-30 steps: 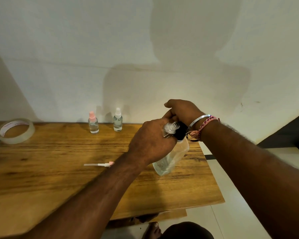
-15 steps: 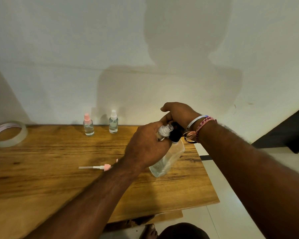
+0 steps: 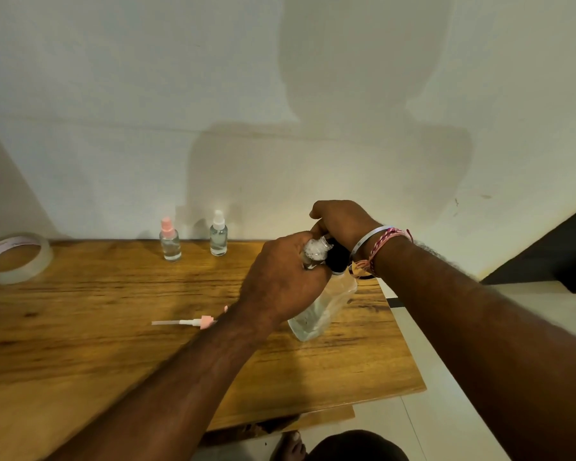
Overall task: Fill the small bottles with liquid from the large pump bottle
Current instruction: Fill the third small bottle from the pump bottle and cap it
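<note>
Head view, left to right, all placed relative to the large pump bottle (image 3: pixel 323 306).

Tape roll (image 3: pixel 15 257) is sitting far left of it on the table (image 3: pixel 80 327), near the wall. Two capped small bottles are standing well left and behind it: pink-topped bottle (image 3: pixel 170 240), then white-topped bottle (image 3: pixel 218 237). Both are showing clear liquid; they look already filled. A loose pink spray top with dip tube (image 3: pixel 193 322) is lying just left of it.

Left hand (image 3: pixel 280 281) is gripping an uncapped small bottle (image 3: pixel 314 253), holding it at the pump's black head (image 3: pixel 337 259). Contents look pale or frothy; fill level unreadable. Right hand (image 3: pixel 341 224) is curling over the pump head from above; fingertips are hidden, so I'm judging it as pressing and gripping. The large pump bottle itself is tilting, base on the table, with only a little clear liquid low inside.

Step in hand: pumping into what looks like the third small bottle. Next move needs the small mouth kept under the nozzle, then the pink top screwed back on.
</note>
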Demonstrator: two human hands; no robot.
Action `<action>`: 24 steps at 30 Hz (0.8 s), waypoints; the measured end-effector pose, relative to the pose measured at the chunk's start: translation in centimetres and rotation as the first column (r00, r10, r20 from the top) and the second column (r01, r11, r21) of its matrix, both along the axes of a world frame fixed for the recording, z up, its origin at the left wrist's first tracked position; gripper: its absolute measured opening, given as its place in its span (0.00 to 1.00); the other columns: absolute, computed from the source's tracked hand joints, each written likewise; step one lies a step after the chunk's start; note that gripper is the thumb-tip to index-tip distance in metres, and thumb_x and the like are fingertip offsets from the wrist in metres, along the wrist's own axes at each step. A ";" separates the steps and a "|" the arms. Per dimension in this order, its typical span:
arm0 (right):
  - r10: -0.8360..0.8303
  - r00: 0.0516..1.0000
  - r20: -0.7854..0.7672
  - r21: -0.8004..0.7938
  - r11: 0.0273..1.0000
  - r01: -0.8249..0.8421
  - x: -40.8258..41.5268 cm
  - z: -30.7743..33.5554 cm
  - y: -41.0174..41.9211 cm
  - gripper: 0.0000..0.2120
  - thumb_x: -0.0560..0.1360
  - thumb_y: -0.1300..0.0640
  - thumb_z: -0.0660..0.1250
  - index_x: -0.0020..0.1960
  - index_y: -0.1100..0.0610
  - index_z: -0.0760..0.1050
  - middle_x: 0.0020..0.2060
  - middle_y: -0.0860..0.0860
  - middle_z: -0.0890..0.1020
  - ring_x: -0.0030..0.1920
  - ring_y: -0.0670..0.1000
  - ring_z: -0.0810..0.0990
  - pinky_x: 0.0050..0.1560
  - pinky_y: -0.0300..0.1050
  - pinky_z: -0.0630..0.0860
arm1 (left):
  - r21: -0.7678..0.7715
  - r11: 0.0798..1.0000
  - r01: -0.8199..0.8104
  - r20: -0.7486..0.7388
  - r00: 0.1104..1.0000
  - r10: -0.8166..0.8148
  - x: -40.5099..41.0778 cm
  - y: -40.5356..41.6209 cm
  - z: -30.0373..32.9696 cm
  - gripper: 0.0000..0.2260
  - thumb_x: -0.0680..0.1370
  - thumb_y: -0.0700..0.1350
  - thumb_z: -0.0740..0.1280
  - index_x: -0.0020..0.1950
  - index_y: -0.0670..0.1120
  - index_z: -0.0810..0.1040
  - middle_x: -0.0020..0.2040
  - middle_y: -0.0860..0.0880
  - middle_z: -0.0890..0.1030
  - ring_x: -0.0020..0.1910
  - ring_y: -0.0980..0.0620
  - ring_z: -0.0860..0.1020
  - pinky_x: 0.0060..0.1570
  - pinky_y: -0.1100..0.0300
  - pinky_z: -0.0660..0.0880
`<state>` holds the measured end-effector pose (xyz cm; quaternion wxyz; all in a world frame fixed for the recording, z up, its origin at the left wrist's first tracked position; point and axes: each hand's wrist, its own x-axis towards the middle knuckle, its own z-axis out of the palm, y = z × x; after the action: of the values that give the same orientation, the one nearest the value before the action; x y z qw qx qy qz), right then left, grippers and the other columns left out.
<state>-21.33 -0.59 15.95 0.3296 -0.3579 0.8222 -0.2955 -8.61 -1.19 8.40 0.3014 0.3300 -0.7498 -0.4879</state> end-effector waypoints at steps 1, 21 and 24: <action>0.007 1.000 -0.028 0.035 0.999 -0.006 0.0 0.1 -0.1 0.15 0.83 0.61 0.56 0.58 0.68 0.78 0.56 0.62 0.84 0.49 0.55 0.76 0.60 0.49 0.76 | -0.001 1.000 -0.002 0.001 1.000 0.002 0.0 0.0 0.0 0.13 0.69 0.57 0.68 0.48 0.53 0.83 0.39 0.55 0.85 0.39 0.53 0.83 0.42 0.43 0.82; -0.029 0.990 0.134 0.049 0.999 0.023 -0.4 0.3 -0.1 0.17 0.80 0.52 0.59 0.56 0.63 0.78 0.36 0.52 0.84 0.37 0.54 0.78 0.46 0.45 0.76 | -0.022 1.000 -0.001 0.014 1.000 0.001 -0.1 -0.2 -0.3 0.05 0.76 0.48 0.75 0.50 0.54 0.83 0.39 0.55 0.84 0.39 0.55 0.82 0.42 0.47 0.82; -0.047 0.989 0.141 0.023 0.999 0.044 -0.6 0.1 0.0 0.14 0.80 0.52 0.59 0.51 0.62 0.78 0.31 0.50 0.84 0.34 0.53 0.78 0.41 0.43 0.75 | -0.018 1.000 0.000 0.009 1.000 0.000 -0.1 -0.1 -0.1 0.04 0.76 0.48 0.75 0.47 0.54 0.83 0.38 0.55 0.84 0.38 0.55 0.82 0.42 0.46 0.82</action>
<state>-21.90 -0.63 16.01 0.3839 -0.3138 0.8075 -0.3196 -8.73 -1.32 8.27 0.3010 0.3295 -0.7556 -0.4794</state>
